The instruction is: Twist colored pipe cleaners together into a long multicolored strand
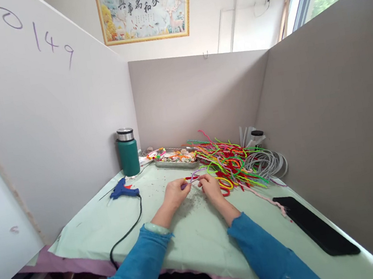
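My left hand point(178, 192) and my right hand point(211, 187) are close together over the middle of the table, fingers pinched. Between them runs a thin purple pipe cleaner point(194, 178), with one end at each hand's fingertips. A short red piece shows just behind the left fingertips, and I cannot tell whether it is held too. Right beside my right hand lie a yellow loop point(226, 181) and a red loop, partly covered by the hand. A tangled heap of coloured pipe cleaners point(232, 158) spreads behind it.
A blue glue gun point(123, 189) with a black cord lies at left, near a green bottle point(128, 154). At the back sits a metal tray point(176, 163) of small pieces. Coiled grey cord point(271, 163) and a black flat slab point(315, 225) are at right. Partitions enclose the table.
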Demonstrator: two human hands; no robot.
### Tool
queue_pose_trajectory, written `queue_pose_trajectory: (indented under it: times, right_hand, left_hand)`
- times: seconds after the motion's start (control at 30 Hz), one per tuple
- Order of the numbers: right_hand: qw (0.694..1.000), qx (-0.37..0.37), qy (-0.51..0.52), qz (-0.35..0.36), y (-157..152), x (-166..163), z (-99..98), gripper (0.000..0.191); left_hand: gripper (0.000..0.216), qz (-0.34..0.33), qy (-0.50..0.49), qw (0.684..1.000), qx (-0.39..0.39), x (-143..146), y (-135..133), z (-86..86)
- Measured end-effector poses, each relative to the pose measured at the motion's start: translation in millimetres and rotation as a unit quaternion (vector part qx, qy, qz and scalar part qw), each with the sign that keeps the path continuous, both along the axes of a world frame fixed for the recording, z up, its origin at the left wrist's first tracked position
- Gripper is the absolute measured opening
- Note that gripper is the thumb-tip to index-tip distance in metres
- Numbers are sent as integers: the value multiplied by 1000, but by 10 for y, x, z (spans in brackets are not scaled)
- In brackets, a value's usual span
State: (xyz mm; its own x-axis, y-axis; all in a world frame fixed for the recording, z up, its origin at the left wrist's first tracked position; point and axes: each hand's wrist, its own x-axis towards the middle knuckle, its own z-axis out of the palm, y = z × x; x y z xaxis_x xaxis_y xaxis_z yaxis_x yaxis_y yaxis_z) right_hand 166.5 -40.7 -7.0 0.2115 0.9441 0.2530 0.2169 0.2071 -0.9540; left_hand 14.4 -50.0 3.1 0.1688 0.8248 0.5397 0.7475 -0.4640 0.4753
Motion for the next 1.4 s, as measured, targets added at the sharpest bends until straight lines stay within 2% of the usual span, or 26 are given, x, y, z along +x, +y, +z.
queue_pose_trajectory:
  times: [0.07,0.13,0.23,0.33,0.57,0.93,1.1,1.4]
  right_hand:
    - [994,63,-56,-63,22,57,15,20]
    - [982,117,-119,-86,38,93,22,26]
    - [967,152,-193,-70,52,101,9,32]
    - [962,157,-221,-41,49,76,-13,31]
    - [951,214,-224,-13,-10,28,-13,19]
    - [960,189,-204,-41,68,46,-102,22]
    - [960,201,-192,-28,24,18,-71,22]
    - [944,256,-206,-9,-123,-99,13,18]
  left_hand:
    - [24,-4,26,1000,10,-4,-1,-5]
    - [23,-6,48,999,19,-5,-2,-11]
    - [21,-9,73,997,21,-1,-12,-15]
    - [22,-15,99,995,22,10,-31,-7]
    - [22,-35,131,991,10,29,-46,0]
    - [28,-139,117,983,16,-14,-13,-25]
    - [32,-118,114,986,-17,-23,6,-42]
    - [34,-90,80,992,-29,-17,25,-44]
